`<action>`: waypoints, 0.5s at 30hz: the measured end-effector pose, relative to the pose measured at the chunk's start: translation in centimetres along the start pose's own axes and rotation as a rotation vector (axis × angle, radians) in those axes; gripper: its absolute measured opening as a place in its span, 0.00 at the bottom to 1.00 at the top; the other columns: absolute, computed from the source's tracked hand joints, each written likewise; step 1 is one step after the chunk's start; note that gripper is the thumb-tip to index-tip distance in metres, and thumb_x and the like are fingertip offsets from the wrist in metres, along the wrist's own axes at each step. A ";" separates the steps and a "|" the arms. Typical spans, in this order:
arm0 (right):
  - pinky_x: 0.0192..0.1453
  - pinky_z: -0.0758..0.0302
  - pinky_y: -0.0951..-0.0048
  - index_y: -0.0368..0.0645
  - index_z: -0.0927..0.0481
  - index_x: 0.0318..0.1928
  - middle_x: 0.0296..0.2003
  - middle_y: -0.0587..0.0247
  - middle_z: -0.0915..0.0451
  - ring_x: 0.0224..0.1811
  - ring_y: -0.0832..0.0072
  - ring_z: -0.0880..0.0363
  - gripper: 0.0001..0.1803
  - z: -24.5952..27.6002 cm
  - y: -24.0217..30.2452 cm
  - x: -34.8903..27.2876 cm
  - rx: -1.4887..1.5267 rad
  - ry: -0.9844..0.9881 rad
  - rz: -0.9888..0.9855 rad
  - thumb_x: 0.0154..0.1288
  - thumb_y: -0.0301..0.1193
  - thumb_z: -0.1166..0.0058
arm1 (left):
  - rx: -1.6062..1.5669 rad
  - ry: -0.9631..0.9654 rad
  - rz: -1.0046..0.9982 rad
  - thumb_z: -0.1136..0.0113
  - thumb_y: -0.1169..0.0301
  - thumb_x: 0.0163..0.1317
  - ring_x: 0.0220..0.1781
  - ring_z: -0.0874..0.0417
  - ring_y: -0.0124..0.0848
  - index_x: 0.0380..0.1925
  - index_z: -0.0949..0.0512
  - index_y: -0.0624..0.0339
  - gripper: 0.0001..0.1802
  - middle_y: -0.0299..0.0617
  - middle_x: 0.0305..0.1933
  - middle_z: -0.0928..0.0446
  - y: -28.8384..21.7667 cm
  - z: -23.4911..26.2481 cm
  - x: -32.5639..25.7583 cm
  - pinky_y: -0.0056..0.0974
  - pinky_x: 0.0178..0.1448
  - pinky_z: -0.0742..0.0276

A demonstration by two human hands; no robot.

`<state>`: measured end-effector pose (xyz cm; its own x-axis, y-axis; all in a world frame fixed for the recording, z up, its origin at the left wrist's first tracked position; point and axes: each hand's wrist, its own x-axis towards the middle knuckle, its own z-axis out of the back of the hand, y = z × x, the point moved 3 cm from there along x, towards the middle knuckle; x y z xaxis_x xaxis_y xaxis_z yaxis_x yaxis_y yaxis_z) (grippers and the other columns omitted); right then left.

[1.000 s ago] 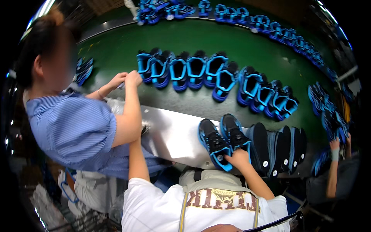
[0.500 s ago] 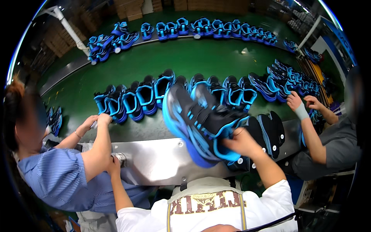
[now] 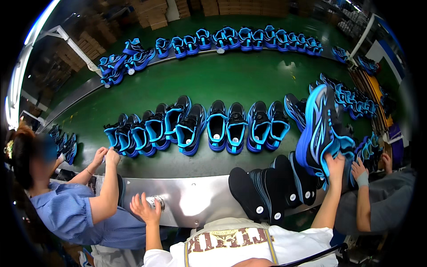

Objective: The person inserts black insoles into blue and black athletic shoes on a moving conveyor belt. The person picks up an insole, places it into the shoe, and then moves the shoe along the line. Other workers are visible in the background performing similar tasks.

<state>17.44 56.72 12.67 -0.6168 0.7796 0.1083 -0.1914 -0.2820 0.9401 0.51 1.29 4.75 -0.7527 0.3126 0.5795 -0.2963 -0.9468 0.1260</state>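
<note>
black-and-blue sneaker (image 3: 315, 129) is now being carried right of the flat black insoles (image 3: 243, 191) by the gripping right hand (image 3: 334, 165), apparently freeing shiny metal bench (image 3: 195, 189) space; the left hand (image 3: 147, 212) is being spread beside a silver can (image 3: 159, 201).

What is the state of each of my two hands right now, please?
Left hand: open, fingers spread, beside a silver-coloured cylindrical can; contact cannot be told.
Right hand: closed, holding at least one black-and-blue sports shoe.
</note>
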 end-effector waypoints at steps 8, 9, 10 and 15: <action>0.37 0.33 0.77 0.33 0.26 0.35 0.28 0.67 0.24 0.29 0.80 0.30 0.11 -1.1 -8.2 2.1 -0.139 0.075 -0.087 0.51 0.27 0.49 | -0.537 0.230 -0.427 0.35 0.56 0.34 0.49 0.32 0.45 0.43 0.28 0.51 0.31 0.47 0.44 0.31 -18.6 -7.6 12.8 0.47 0.48 0.37; 0.36 0.33 0.75 0.33 0.26 0.34 0.27 0.65 0.23 0.28 0.79 0.30 0.11 -0.1 -6.5 1.4 -0.147 0.090 -0.086 0.51 0.27 0.49 | -0.478 0.269 -0.474 0.34 0.54 0.32 0.50 0.33 0.47 0.45 0.29 0.47 0.34 0.50 0.45 0.32 -20.6 -5.1 14.2 0.49 0.48 0.38; 0.36 0.33 0.74 0.33 0.26 0.32 0.26 0.63 0.23 0.27 0.78 0.30 0.11 0.3 -7.1 1.7 -0.172 0.058 -0.066 0.51 0.28 0.49 | -0.507 0.419 -0.475 0.36 0.49 0.33 0.51 0.34 0.48 0.46 0.30 0.44 0.35 0.53 0.44 0.32 -22.5 -7.6 14.6 0.52 0.50 0.41; 0.32 0.33 0.62 0.34 0.26 0.30 0.24 0.45 0.25 0.26 0.53 0.27 0.17 2.3 -9.3 3.5 -0.647 -0.078 -0.022 0.52 0.38 0.50 | -0.110 0.966 -0.565 0.46 0.35 0.34 0.48 0.32 0.45 0.48 0.31 0.41 0.40 0.52 0.42 0.31 -29.3 -14.0 14.1 0.48 0.49 0.43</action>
<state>18.85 63.39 5.02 -0.5549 0.8205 0.1376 -0.6392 -0.5264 0.5606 -9.63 34.52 -2.00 -0.6198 0.6686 -0.4110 -0.7535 -0.6533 0.0737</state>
